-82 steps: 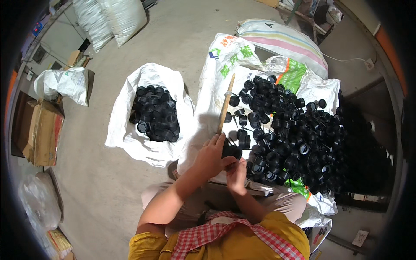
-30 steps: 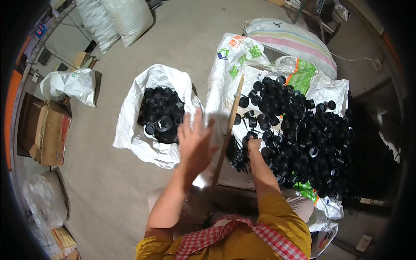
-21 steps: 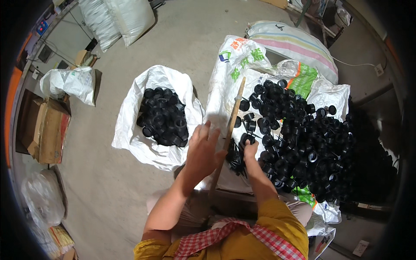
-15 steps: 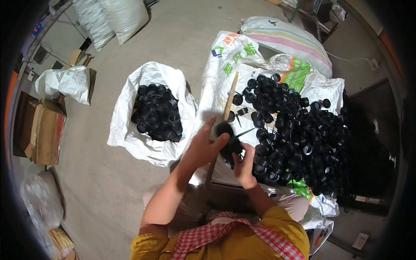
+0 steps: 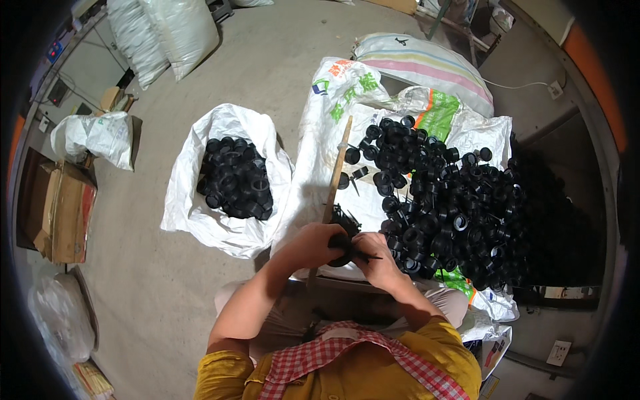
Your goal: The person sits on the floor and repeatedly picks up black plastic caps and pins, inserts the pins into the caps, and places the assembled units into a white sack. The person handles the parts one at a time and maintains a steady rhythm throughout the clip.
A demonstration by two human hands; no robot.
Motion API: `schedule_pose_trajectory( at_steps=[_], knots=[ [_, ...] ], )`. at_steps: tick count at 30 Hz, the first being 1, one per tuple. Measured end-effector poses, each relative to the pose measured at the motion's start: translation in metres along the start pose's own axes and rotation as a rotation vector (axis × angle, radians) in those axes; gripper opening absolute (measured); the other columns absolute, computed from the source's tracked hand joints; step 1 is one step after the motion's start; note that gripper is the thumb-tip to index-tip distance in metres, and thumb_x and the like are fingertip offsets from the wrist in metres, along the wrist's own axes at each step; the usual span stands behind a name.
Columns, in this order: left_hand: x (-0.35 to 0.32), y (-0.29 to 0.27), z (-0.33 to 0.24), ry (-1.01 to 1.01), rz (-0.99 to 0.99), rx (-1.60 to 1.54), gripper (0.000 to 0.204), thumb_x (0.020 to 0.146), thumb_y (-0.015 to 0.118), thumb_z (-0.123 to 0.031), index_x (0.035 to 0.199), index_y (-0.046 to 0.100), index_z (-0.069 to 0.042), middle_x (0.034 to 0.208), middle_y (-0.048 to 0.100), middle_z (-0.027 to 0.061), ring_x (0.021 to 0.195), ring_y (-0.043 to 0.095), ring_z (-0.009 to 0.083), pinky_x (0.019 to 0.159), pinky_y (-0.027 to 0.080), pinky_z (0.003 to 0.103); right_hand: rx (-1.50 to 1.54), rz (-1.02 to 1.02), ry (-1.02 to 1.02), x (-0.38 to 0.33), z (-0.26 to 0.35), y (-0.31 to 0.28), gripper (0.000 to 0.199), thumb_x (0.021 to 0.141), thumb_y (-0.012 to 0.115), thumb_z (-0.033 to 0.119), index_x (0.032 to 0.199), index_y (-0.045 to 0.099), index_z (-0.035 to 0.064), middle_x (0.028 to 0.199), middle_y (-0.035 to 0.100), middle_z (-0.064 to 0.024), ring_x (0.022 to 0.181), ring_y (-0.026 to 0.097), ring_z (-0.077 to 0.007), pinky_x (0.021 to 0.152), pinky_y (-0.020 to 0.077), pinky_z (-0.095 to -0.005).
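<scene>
Pinching one round black cap (image 5: pixel 339 252) between them, the left hand (image 5: pixel 313 244) and the right hand (image 5: pixel 381 265) meet low down, close to the body. The left fingers are curled snugly around the cap, and the right fingers are bent in tight at its other side, where a thin black stem (image 5: pixel 367 257) pokes out. They cover much of the cap, so I cannot tell just where each fingertip presses. Two hands probably hold it so it does not wobble or twist away. A big heap of black caps (image 5: pixel 460 223) lies on the right, which looks handy for the right hand. Just past the hands is a little bunch of thin black stems (image 5: pixel 345 217). A long wooden stick (image 5: pixel 337 167) slants up beside the left hand; I cannot tell what holds it. On the left, an open white bag (image 5: pixel 181 200) with more caps inside sits on the floor, its mouth spread wide, maybe so things drop in easily. Under the heap lies a wrinkly white sack (image 5: pixel 313 153) with green and orange print, likely there to catch loose bits. Behind the heap is a fat striped sack (image 5: pixel 427 70). The room has a dusty grey floor (image 5: pixel 147 267), a worn cardboard box (image 5: pixel 72 213) at the left, stuffed white sacks (image 5: pixel 179 37) farther off, and dark shade at the right.
</scene>
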State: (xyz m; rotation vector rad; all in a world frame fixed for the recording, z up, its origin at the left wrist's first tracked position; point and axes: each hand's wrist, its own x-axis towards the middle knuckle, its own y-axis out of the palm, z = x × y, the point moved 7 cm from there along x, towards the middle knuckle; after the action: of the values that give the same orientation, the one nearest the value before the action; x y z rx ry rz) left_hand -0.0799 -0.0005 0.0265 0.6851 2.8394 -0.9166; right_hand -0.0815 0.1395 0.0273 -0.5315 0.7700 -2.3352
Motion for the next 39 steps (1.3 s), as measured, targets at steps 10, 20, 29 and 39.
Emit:
schedule_pose_trajectory(
  at_steps=[10, 20, 29, 39],
  knots=[
    [-0.061, -0.05, -0.062, 0.928, -0.706, 0.294, 0.022, 0.072, 0.064, -0.005, 0.093, 0.059, -0.002, 0.103, 0.064, 0.0165, 0.091, 0.065, 0.03, 0.079, 0.053, 0.037, 1.886, 0.746, 0.144, -0.026, 0.026, 0.034, 0.018, 0.089, 0.059, 0.025, 0.083, 0.061, 0.0073, 0.081, 0.063, -0.0067, 0.082, 0.057, -0.0295, 0.075, 0.0415, -0.0416],
    [-0.004, 0.045, 0.024, -0.249, -0.275, -1.163, 0.037, 0.092, 0.055, -0.011, 0.127, 0.05, -0.003, 0.121, 0.056, 0.0106, 0.109, 0.056, 0.0213, 0.092, 0.045, 0.033, 1.509, -0.551, 0.451, 0.018, -0.053, 0.037, 0.037, 0.095, 0.049, 0.042, 0.086, 0.06, 0.0075, 0.116, 0.058, -0.0103, 0.104, 0.055, -0.026, 0.098, 0.0406, -0.0408],
    [-0.016, -0.015, -0.014, 0.022, -0.548, 0.39, 0.055, 0.061, 0.07, -0.006, 0.114, 0.061, -0.015, 0.093, 0.055, 0.0118, 0.093, 0.054, 0.0309, 0.083, 0.04, 0.042, 0.593, -0.587, 0.532, 0.028, -0.107, 0.049, 0.018, 0.086, 0.053, -0.003, 0.098, 0.066, -0.0012, 0.096, 0.068, -0.0095, 0.087, 0.062, -0.0138, 0.08, 0.048, -0.0265],
    [-0.033, -0.104, 0.026, -0.403, -0.791, 0.737, 0.086, 0.06, 0.084, -0.018, 0.136, 0.044, -0.014, 0.146, 0.027, 0.023, 0.132, 0.026, 0.0457, 0.099, 0.03, 0.059, -0.385, -0.088, 0.586, 0.051, -0.249, 0.1, 0.053, 0.074, 0.072, 0.027, 0.122, 0.057, 0.0098, 0.132, 0.046, -0.0192, 0.121, 0.04, -0.038, 0.1, 0.0365, -0.0442]
  ],
)
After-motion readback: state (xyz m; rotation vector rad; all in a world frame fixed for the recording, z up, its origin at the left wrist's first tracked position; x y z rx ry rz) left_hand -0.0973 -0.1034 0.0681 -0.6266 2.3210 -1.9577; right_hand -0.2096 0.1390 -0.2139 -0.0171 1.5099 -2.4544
